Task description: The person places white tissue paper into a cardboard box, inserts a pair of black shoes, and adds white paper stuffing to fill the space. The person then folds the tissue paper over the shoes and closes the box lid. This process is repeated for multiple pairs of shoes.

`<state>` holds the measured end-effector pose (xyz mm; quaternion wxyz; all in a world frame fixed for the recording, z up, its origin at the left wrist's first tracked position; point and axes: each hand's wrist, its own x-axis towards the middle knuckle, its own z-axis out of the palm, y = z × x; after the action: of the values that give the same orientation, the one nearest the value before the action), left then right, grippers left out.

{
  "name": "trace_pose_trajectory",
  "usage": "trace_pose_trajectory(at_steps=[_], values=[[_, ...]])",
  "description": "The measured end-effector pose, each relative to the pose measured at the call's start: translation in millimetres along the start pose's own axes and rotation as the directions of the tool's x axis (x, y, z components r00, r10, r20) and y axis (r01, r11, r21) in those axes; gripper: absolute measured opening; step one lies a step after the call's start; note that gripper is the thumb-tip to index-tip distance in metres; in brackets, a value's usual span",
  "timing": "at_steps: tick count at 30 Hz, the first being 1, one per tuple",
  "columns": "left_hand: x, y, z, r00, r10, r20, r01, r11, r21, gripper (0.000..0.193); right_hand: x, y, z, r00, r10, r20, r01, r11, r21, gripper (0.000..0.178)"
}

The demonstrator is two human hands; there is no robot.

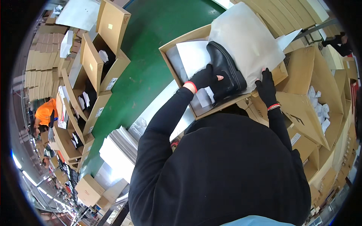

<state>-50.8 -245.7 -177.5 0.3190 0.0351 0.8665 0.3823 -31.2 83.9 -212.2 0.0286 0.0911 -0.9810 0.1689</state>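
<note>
A black ankle boot (pixel 225 73) lies on its side in a shallow cardboard box (pixel 196 34), its shaft toward the far side. My left hand (pixel 205 78), in a black glove with bare fingertips, grips the boot's side, the thumb lying across the leather. White paper (pixel 190 54) lines the box beneath it. A translucent whitish sheet (pixel 247 41) covers the right part of the box and meets the boot's edge. My right hand (pixel 267 87), gloved alike, rests with fingers stretched out and apart at the sheet's near edge.
Open shoe boxes (pixel 92 67) stand in a row at left along a green work surface (pixel 147 28). A stack of white paper (pixel 120 148) lies near my left elbow. At right, a large carton (pixel 301 101) holds crumpled paper. A person in orange (pixel 46 113) works at far left.
</note>
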Motion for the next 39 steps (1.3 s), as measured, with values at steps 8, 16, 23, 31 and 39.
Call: trace_pose_trajectory(at_steps=[8,16,23,31,39], values=[[-8.9,-13.8,8.3,0.985,0.140,-0.105,-0.119,0.976,0.184,0.081,-2.2,8.3,11.1,0.997,-0.059,-0.054,0.066,0.990,0.128,0.057],[-10.2,-13.4,50.1,0.814,0.400,-0.421,-0.146,0.842,0.519,0.072,-22.5,-3.0,17.5,0.996,0.074,0.043,-0.083,0.954,0.290,0.053],[-47.1,-13.2,51.1,0.750,0.245,-0.615,-0.281,0.959,0.039,0.051,-24.1,15.5,-148.0,0.926,0.133,-0.352,-0.034,0.961,0.274,0.045],[-65.9,38.8,52.3,0.720,0.082,-0.689,-0.246,0.959,-0.143,0.025,-74.6,293.0,-324.0,0.651,0.500,-0.570,-0.511,0.845,0.158,0.043],[-11.0,204.7,118.8,0.773,0.164,-0.612,-0.298,0.947,-0.122,0.021,-212.3,576.3,-213.0,0.241,0.765,0.597,-0.691,0.567,-0.449,0.086]])
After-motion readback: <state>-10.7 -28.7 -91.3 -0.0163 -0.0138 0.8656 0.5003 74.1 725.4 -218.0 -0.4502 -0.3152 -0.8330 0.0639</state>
